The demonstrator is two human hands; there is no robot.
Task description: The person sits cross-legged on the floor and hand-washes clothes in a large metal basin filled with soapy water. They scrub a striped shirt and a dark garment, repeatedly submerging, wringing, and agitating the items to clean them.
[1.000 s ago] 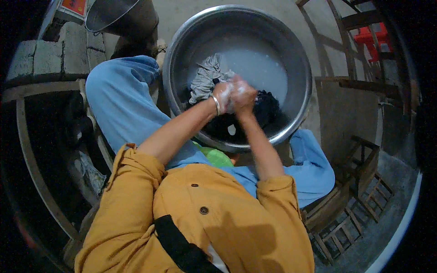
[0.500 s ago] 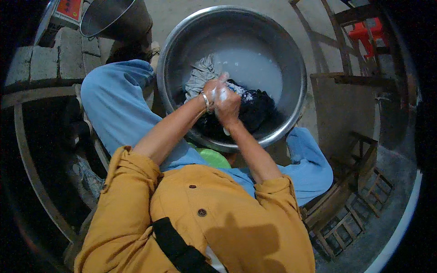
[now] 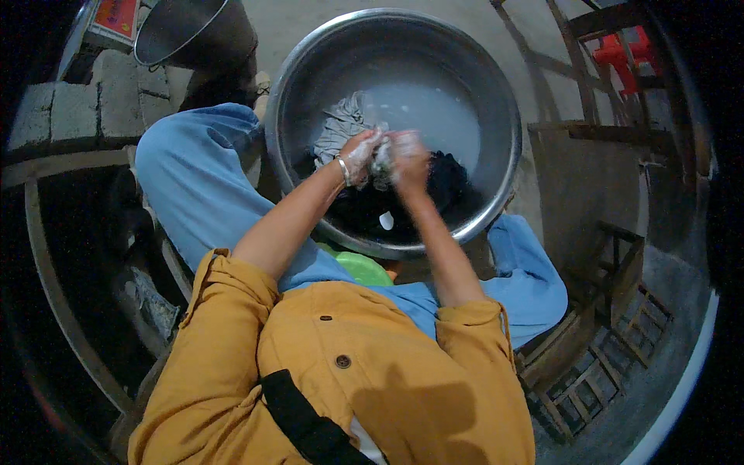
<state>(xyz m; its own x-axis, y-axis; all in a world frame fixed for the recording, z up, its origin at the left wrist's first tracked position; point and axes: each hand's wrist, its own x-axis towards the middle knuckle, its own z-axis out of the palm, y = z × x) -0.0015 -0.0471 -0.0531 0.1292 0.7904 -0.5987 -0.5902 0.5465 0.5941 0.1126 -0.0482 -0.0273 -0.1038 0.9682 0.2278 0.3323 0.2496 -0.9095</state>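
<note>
A big round metal basin (image 3: 508, 116) holds cloudy water and wet laundry. Over its middle my left hand (image 3: 359, 159), wet with suds and wearing a silver bracelet, is closed on a bunched, soapy light-coloured cloth (image 3: 381, 164). My right hand (image 3: 411, 164) is a motion-blurred fist against the same cloth; its single fingers are smeared. Striped grey fabric (image 3: 341, 124) is heaped beside my left hand. Black cloth (image 3: 449, 182) lies under and right of my hands. A small white piece (image 3: 386, 221) shows on the dark cloth near the basin's near side.
My blue-trousered knees flank the basin. A green plastic item (image 3: 364, 269) sits below its near rim. At the far left stand a metal bucket (image 3: 194, 35) and grey blocks (image 3: 74, 112). Wooden frames (image 3: 612, 132) and a red stool (image 3: 624, 58) are on the right.
My hands, pressed together before, have come apart, with cloth showing between them. The right hand has moved slightly right and blurs. The white piece is now more exposed.
</note>
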